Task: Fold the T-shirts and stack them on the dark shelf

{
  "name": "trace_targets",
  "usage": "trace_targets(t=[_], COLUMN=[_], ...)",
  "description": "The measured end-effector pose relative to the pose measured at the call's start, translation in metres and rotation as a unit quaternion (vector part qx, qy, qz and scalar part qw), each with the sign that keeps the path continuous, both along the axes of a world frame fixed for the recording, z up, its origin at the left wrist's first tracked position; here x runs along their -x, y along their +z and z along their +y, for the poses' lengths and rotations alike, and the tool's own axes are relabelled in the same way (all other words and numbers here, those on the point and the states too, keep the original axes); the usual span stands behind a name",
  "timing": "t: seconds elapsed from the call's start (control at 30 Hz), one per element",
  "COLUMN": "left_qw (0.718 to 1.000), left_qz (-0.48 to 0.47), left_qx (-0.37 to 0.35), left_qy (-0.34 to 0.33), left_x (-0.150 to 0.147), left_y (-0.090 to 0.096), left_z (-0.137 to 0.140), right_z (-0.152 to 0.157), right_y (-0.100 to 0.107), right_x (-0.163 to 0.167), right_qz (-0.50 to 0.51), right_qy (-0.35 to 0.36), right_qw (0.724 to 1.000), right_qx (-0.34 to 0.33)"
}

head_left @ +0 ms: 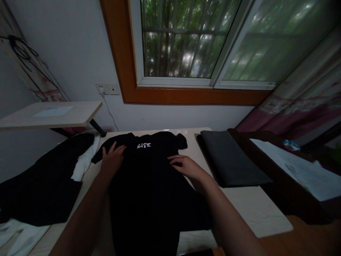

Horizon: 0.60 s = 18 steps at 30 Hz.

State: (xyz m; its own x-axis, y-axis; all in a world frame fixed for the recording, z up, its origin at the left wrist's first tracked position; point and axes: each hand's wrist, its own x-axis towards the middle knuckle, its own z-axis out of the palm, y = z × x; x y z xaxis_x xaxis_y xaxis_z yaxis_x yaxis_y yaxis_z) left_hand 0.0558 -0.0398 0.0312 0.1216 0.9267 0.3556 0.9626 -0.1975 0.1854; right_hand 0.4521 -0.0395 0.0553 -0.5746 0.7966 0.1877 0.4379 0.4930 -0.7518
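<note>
A black T-shirt (pixel 149 185) with white lettering across its upper part lies spread on the pale table. My left hand (pixel 112 160) rests on it near the left sleeve, fingers spread. On the opposite side, my right hand (pixel 185 165) touches the shirt's edge below the short right sleeve. The fingers of that hand are stretched out, with a gap between thumb and forefinger. Neither hand visibly grips the cloth. The shirt's lower end runs out of view at the bottom.
Black and white garments (pixel 45 181) lie at left, beneath a raised board (pixel 53 113). A dark grey folded item (pixel 231 156) sits right of the shirt. Farther right, a white printed sheet (pixel 298 167) lies on a dark surface. A window (pixel 186 42) is behind the table (pixel 255 206).
</note>
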Motion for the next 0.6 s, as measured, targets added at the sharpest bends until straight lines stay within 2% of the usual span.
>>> trace_targets(t=[0.2,0.4,0.6], left_qw=[1.000,0.995,0.990], left_qz=[0.001,0.055,0.119], left_qx=[-0.018,-0.081,-0.012], left_qy=[-0.008,-0.006,-0.076], left_x=[0.003,-0.005,-0.019], left_y=[0.000,0.013,0.020], left_z=[0.003,0.005,-0.001], right_z=[0.015,0.022,0.021], right_y=[-0.017,-0.021,-0.011], right_x=[-0.018,-0.031,-0.032], right_qz=[-0.078,-0.161,-0.245], right_qy=[-0.117,-0.233,-0.283], right_qw=[0.989,0.955,0.922], right_qx=[-0.050,-0.090,-0.099])
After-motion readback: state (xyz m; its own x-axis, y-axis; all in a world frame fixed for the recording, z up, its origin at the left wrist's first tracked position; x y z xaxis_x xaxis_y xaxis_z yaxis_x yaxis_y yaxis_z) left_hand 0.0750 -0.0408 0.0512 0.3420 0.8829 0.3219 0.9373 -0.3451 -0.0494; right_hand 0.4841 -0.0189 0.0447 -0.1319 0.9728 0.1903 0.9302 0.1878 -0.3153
